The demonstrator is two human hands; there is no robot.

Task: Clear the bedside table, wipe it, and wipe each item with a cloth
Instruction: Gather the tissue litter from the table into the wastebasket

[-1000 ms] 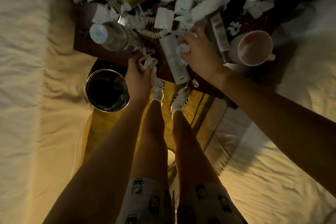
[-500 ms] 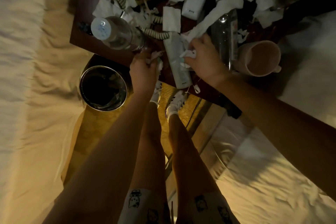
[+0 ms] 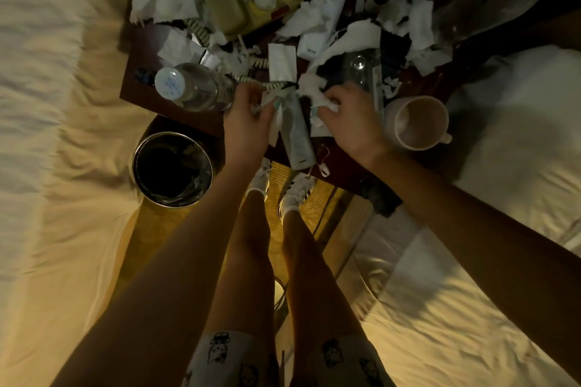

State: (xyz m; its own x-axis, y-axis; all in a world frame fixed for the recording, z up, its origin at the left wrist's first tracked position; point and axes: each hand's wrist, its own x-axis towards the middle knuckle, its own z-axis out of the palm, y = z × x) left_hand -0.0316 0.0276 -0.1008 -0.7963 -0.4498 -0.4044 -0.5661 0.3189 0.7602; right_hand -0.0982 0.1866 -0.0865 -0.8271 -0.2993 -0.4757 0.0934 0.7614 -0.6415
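The bin [image 3: 135, 163] stands by the feet [image 3: 294, 188], left of the 2 hands. Clearing is underway: left hand [image 3: 248, 118] and right hand [image 3: 349, 118] each clutch torn paper scraps [image 3: 314, 85] at the front edge of the bedside table [image 3: 141, 50]. Next, probably, drop them into that bin. Beyond, a bottle [image 3: 191, 86], a mug [image 3: 418, 122] and more scraps crowd the top; no cloth is discernible in the dimness.

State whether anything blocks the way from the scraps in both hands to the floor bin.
Nothing visible blocks the left hand: the open bin sits just below the table edge beside it, the water bottle clear of that line. From the right hand, scraps would cross the left arm.
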